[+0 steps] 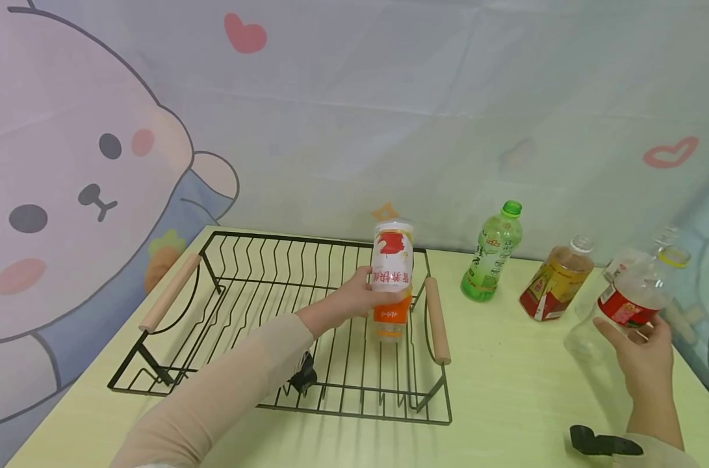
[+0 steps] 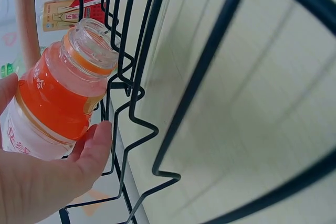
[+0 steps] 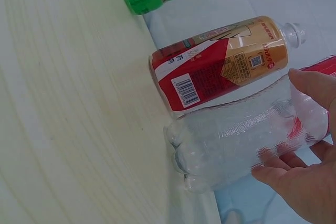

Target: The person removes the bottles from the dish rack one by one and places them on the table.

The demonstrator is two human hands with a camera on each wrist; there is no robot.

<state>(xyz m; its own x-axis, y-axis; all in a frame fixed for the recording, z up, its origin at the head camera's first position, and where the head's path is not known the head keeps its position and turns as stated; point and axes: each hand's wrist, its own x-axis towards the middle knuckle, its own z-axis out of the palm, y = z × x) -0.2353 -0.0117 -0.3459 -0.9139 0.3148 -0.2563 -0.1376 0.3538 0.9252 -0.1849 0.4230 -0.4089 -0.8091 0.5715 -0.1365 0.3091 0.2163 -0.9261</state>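
Observation:
My left hand (image 1: 354,292) grips a plastic bottle (image 1: 392,260) with a white and orange label, turned neck down over the right part of a black wire dish rack (image 1: 284,283). In the left wrist view its uncapped clear mouth (image 2: 94,38) is close to the rack's wires; whether they touch I cannot tell. On the right, my right hand (image 1: 643,351) holds a large clear bottle (image 3: 231,140) with a red label and a yellow neck ring, thumb on one side and fingers on the other. This bottle is about upright, its base at the tabletop.
A green bottle (image 1: 491,253) and an uncapped bottle with a red and gold label (image 1: 555,283) stand between rack and right hand. Another clear bottle (image 1: 664,235) is partly hidden behind the held one. Wooden handles (image 1: 438,322) rise at the rack's sides; a printed cloth (image 1: 354,130) hangs behind.

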